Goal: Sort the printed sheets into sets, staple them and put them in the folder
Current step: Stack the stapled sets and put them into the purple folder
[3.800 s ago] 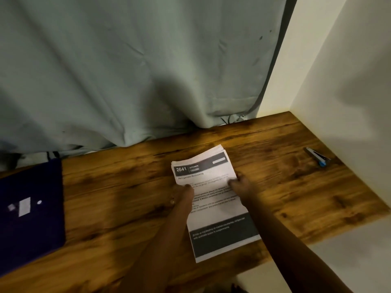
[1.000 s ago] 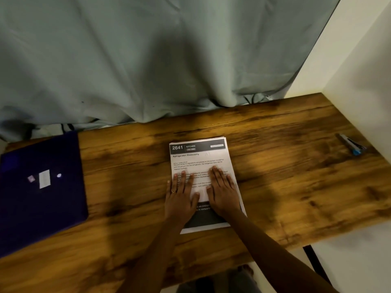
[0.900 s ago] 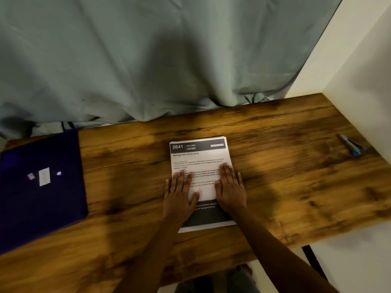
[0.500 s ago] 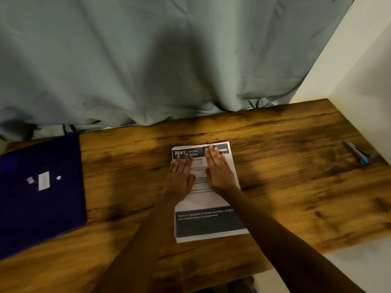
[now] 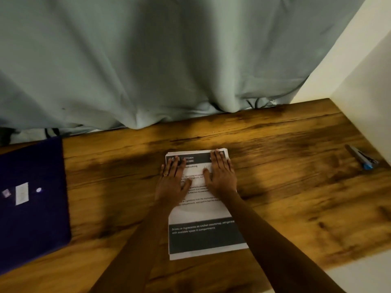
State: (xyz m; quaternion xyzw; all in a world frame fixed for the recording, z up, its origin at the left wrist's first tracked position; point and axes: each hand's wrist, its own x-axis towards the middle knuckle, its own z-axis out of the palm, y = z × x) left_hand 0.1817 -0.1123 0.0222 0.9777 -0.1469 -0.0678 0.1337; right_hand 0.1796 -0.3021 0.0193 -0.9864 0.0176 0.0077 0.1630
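Head view. The printed sheets [image 5: 203, 235] lie as one stack near the middle of the table [image 5: 296, 197], with the long side running away from us and the top page headed "KITCHEN". The left hand [image 5: 172, 185] and right hand [image 5: 221, 176] both lie flat on the upper half of the stack, palms down and fingers straight. They grip nothing and only press. A ring shows on the left hand.

Risks, as we judge them:
(1) The far edges of the stack are slightly fanned, so the sheets are not squared. A set stapled like this would come out skewed.
(2) Flat palms sliding on the top page could drag it off the pages beneath and upset the order.
(3) No sets are separated yet. We cannot tell how many sheets there are or where one set ends, so a miscount is possible.
(4) The near end of the stack lies close to the table's front edge, and a pull toward us could tip sheets off.

Containers: the folder [image 5: 31, 197], dark blue, lies shut and flat at the left end of the table, well apart from the stack. We cannot tell whether it holds anything. A grey-and-blue tool [image 5: 362, 158] lies at the far right beside the wall, well apart from both hands — probably the stapler, though it is too small to be sure
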